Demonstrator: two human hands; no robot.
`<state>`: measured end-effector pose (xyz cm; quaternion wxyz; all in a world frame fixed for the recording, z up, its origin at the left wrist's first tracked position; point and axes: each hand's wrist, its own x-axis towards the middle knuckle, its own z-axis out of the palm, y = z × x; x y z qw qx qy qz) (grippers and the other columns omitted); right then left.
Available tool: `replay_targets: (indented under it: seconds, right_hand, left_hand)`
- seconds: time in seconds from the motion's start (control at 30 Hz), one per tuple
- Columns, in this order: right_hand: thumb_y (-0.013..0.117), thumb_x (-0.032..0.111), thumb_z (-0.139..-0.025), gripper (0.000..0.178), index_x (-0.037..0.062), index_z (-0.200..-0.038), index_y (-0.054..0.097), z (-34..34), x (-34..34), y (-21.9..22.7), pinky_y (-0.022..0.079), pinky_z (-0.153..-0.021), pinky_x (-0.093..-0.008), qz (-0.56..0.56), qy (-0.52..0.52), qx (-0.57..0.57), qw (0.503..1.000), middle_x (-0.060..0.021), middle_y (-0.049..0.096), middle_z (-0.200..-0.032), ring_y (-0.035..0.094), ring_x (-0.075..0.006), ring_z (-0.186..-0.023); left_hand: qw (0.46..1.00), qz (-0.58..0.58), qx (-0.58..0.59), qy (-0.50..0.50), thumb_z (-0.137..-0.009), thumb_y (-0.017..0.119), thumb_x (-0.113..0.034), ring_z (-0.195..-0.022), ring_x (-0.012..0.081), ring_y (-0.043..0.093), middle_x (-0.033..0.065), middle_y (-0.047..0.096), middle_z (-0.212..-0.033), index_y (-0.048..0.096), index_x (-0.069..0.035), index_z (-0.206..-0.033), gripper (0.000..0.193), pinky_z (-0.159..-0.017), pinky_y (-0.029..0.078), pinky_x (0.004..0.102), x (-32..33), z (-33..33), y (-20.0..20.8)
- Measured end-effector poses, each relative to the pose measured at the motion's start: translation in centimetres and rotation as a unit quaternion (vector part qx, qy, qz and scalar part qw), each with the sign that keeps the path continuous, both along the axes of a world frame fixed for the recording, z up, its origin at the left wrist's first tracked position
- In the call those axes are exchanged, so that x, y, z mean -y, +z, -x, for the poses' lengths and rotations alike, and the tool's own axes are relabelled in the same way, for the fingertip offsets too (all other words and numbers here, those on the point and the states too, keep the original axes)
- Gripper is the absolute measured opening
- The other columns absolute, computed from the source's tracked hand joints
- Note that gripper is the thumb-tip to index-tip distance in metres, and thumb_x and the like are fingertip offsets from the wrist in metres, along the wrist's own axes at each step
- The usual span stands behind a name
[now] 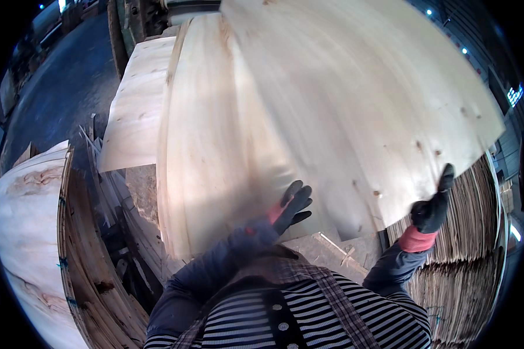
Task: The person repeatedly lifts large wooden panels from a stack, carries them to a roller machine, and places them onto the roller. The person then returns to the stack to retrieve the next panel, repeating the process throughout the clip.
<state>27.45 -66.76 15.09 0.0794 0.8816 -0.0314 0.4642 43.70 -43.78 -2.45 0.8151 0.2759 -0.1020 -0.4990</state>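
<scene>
A large thin wood veneer sheet [361, 99] is tilted up across the upper right, its far end running out of view. My right hand [432, 210], in a black glove with a red cuff, grips the near edge of that sheet, thumb on top and the other fingers hidden beneath. My left hand [295, 208], gloved the same way, has its fingers spread and holds nothing. It hovers over or rests on a second pale veneer sheet [206, 134] lying in front of me; which one I cannot tell.
Another veneer piece [138, 99] lies beyond, to the left. A tied veneer bundle [26, 232] stands at the lower left, with loose wood strips [125, 215] beside it. Tall veneer stacks [463, 256] rise close on my right. Dark floor [70, 87] stretches away at the far left.
</scene>
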Motion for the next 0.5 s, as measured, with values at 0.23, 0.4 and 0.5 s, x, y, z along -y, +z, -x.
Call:
replay_targets:
  seconds: [0.23, 0.4, 0.5]
  right_hand:
    - [0.036, 0.03, -0.086, 0.056, -0.0089, -0.125, 0.024, -2.7, -5.9, -15.3, 0.023, -0.1, -0.0381, -0.307, 0.071, -0.066, 0.947, -0.0255, 0.032, -0.126, 0.031, -0.0316, -0.12]
    - [0.036, 0.028, -0.089, 0.047, 0.0033, -0.127, 0.027, -3.5, -13.0, -18.4, 0.03, -0.097, -0.0376, -0.495, 0.234, -0.242, 0.801, -0.0155, 0.037, -0.125, 0.037, -0.0251, -0.116]
    - [0.044, 0.018, -0.085, 0.046, 0.0044, -0.127, 0.029, -6.1, -12.9, -17.0, 0.035, -0.093, -0.036, -0.789, 0.423, -0.21, 0.393, -0.0131, 0.039, -0.124, 0.042, -0.0228, -0.111]
  left_hand:
    - [0.871, -0.204, 0.43, 0.122, -0.078, 0.053, -0.016, -0.089, 0.0268, 0.056, 0.0189, 0.048, -0.112, 0.037, -0.002, -0.119, 0.046, -0.081, 0.046, 0.0352, -8.4, -2.7, -3.3]
    - [0.898, -0.278, 0.185, 0.287, -0.081, 0.052, -0.007, -0.082, 0.0171, 0.058, 0.0116, 0.059, -0.093, 0.054, 0.004, -0.1, 0.022, -0.074, 0.046, 0.0257, -16.0, -7.1, 0.3]
    - [0.882, -0.324, 0.173, 0.296, -0.079, 0.056, -0.013, -0.078, 0.0134, 0.056, 0.0086, 0.059, -0.092, 0.056, 0.001, -0.1, 0.025, -0.072, 0.045, 0.0241, -17.3, -10.2, 2.4]
